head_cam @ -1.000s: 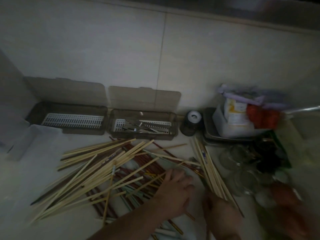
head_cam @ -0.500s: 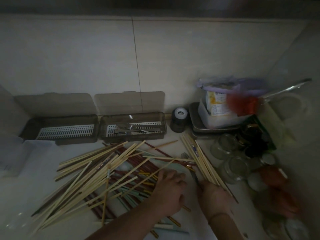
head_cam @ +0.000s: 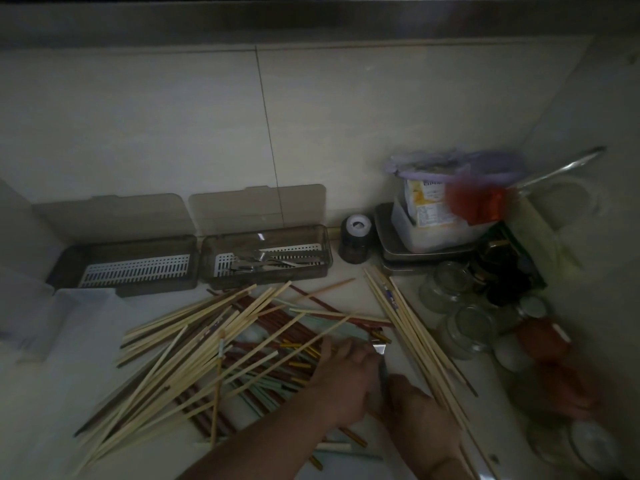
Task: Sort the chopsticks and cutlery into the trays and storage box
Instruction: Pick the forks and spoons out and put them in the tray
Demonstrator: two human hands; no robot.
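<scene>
**A metal piece drawn out of the chopstick heap**

Between the two hands a small shiny metal utensil (head_cam: 378, 349) pokes up, only its bright end visible; which kind of cutlery it is cannot be told in this dim light. The left hand (head_cam: 343, 382) lies with fingers curled over that spot, seemingly pinching the piece, though the contact itself is hidden. The right hand (head_cam: 420, 410) sits just beside it, closed around the near ends of a bundle of pale bamboo chopsticks (head_cam: 405, 327) that fans away from the grip toward the glass jars (head_cam: 460, 317).

Judged by look, the metal piece is stiff, smooth and likely slippery, heavier than any stick; a hold on its narrow handle, lifted straight up, should keep it from snagging the sticks crossing over it. The bamboo bundle is light and rigid but loose, so a grip near one end lets the far tips splay; a hold nearer the middle would steady it.

Left of the grip spreads the mixed pile (head_cam: 214, 344) of pale, dark red and teal chopsticks on the tabletop (head_cam: 52, 427). Beyond it, against the wall, stand two open trays: the cutlery tray (head_cam: 318, 237), already holding metal pieces, and the empty tray (head_cam: 69, 261). A clear storage box (head_cam: 34, 317) sits furthest left.
</scene>
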